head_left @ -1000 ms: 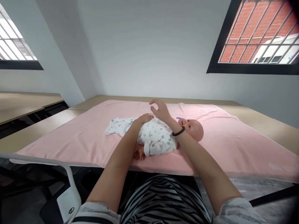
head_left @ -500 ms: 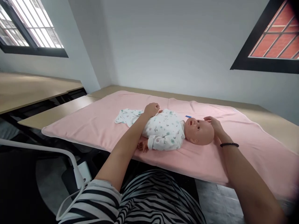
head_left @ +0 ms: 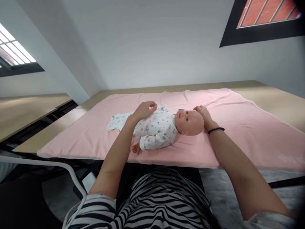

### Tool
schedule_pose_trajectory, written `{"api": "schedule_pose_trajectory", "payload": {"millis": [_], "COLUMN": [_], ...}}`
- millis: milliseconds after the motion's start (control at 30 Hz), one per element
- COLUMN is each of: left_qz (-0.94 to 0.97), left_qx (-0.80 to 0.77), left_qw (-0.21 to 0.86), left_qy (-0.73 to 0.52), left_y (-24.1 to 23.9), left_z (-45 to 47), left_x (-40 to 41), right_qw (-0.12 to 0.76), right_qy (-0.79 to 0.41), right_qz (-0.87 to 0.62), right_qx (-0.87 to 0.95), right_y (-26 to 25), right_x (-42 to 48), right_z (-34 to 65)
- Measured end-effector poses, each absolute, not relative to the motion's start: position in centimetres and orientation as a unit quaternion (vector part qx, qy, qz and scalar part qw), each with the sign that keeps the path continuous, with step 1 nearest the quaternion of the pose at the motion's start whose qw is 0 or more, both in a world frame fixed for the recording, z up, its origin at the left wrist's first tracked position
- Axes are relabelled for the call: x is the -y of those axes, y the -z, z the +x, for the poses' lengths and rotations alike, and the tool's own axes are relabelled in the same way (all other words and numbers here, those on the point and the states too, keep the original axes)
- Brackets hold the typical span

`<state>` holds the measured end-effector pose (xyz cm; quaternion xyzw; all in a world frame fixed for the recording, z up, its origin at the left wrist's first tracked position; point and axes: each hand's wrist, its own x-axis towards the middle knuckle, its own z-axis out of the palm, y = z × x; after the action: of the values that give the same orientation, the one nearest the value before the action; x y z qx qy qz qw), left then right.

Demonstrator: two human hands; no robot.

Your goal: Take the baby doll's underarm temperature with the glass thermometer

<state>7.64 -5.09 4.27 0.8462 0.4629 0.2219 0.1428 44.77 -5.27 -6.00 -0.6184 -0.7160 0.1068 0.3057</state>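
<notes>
Baby doll lying on its back across a pink blanket spread over a wooden desk, head toward the person's right. The left hand rests loosely curled on the doll's far side at the chest, fingers bent against the printed bodysuit; whether it pinches the fabric cannot be told. The right hand lies cupped against the crown of the doll's head, fingers relaxed, gripping nothing. A black bead bracelet circles the right wrist. The head is smooth, hard-looking moulded plastic or vinyl, rounded and bald; the bodysuit is soft white cotton with small coloured prints, its empty lower part trailing flat to the left. The blanket is a fine-napped, slightly rumpled fleece. Risks, as judged: the smooth head could slip from an unclosed palm; a pull on loose cloth could drag the blanket and shift the doll toward the near desk edge.
</notes>
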Motion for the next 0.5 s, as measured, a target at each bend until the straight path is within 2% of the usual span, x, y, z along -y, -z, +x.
{"api": "schedule_pose_trajectory", "payload": {"millis": [100,167,500], "left_qz": [0.918,0.934,0.890], "left_qx": [-0.353,-0.317,-0.334], "left_qw": [0.152,0.155,0.292], "left_qy": [-0.099,-0.060,-0.104], "left_y": [-4.9,-4.7,-2.3], "left_z": [9.3,10.0,9.3], "left_x": [5.8,5.4,3.3], "right_qw": [0.298,0.281,0.201], "right_qy": [-0.055,-0.026,0.075], "right_qz": [-0.646,-0.656,-0.607], "right_qx": [0.700,0.700,0.766], "right_y": [6.5,6.8,6.5], "right_x": [4.9,4.4,4.6], "right_z": [44.6,44.6,43.5]}}
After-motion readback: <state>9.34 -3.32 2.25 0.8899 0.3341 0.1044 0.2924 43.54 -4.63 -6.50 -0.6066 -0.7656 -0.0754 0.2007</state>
